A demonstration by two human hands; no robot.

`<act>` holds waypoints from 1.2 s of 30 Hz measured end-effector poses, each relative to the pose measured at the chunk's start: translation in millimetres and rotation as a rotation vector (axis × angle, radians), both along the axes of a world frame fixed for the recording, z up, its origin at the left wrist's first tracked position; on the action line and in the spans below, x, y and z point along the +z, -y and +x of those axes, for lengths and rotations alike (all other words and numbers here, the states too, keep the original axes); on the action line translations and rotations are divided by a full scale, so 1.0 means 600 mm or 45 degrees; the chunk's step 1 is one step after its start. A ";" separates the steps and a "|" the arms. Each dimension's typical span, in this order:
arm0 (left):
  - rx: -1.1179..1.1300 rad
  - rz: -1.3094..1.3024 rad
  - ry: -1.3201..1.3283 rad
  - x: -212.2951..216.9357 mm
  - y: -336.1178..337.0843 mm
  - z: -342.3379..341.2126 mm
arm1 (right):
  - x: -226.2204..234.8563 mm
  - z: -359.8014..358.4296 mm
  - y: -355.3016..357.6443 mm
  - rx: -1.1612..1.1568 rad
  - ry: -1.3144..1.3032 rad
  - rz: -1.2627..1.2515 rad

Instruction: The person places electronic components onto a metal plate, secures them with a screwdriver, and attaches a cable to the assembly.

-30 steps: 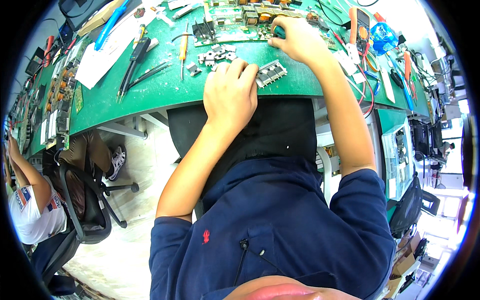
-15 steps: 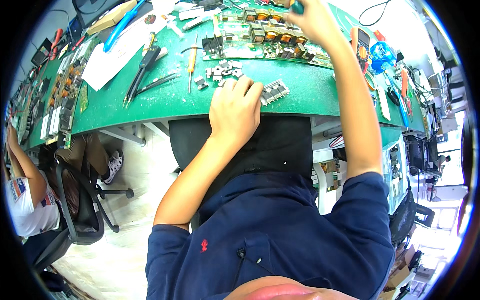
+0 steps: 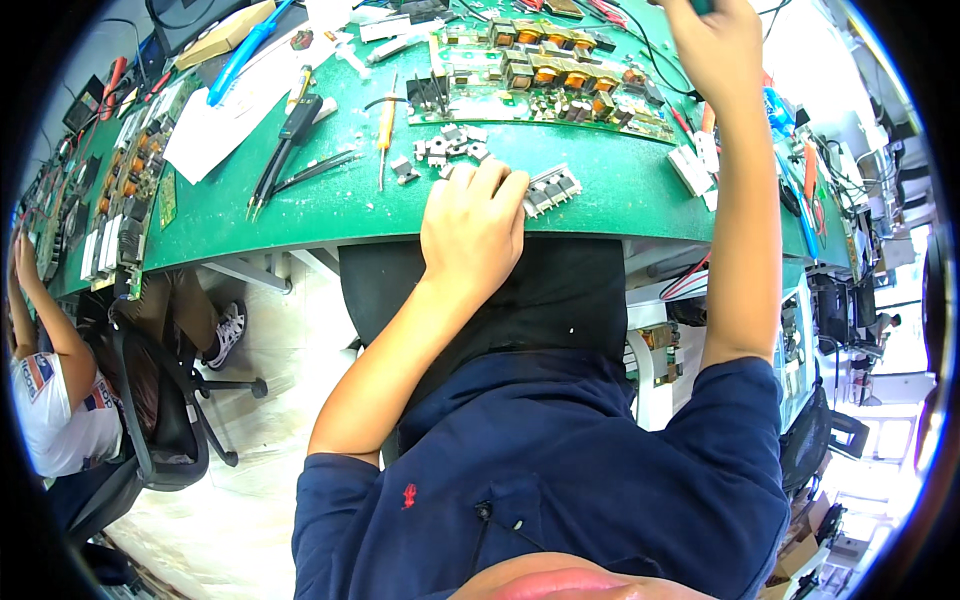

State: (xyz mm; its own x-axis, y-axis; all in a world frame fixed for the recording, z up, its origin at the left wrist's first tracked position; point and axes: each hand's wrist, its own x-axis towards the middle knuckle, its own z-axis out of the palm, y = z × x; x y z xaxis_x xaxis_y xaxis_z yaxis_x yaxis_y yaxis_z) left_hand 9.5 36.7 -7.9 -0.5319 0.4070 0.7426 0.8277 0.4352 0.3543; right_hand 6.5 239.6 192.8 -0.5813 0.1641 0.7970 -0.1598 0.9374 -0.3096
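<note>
My left hand (image 3: pixel 472 225) rests at the near edge of the green bench, its fingers curled on the left end of a metal strip with several black components (image 3: pixel 553 190). The fingertips are partly hidden. Just beyond lies a small heap of grey and black electronic parts (image 3: pixel 450 143), with one loose piece (image 3: pixel 404 170) to its left. My right hand (image 3: pixel 722 50) is raised at the top right, closed on a dark green handle (image 3: pixel 703 6). The upper frame edge cuts this off, so the tool's kind does not show.
A long circuit board (image 3: pixel 550 112) with copper coils lies behind the heap. To the left are an orange-handled screwdriver (image 3: pixel 386 125), black tweezers (image 3: pixel 315 168), a black two-pronged tool (image 3: pixel 290 140) and white paper (image 3: pixel 215 125). Another person (image 3: pixel 60 400) sits at far left.
My right hand has moved right with the green handle, away from above the circuit board. Its forearm now covers the multimeter's place. My left hand has barely moved.
</note>
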 end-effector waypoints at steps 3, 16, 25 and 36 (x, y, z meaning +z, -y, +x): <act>-0.009 -0.011 0.004 0.001 -0.002 0.002 | -0.005 0.034 -0.016 0.240 -0.240 -0.093; 0.010 -0.005 -0.023 0.006 -0.002 -0.003 | -0.024 0.161 -0.071 0.267 -0.926 0.434; -0.008 -0.006 0.043 0.003 0.000 0.001 | -0.203 0.186 -0.071 0.248 -0.736 -1.091; -0.047 0.037 0.066 0.008 0.003 -0.004 | -0.301 0.217 -0.120 0.231 -0.157 -0.757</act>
State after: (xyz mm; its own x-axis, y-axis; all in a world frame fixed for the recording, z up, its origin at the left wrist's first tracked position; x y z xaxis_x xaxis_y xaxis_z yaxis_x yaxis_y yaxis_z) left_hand 7.3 35.0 -3.2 -0.5551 0.4058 0.7261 0.8231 0.3938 0.4092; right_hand 136.7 311.4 12.4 -0.5508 0.5072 0.6628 -0.3677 0.5654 -0.7383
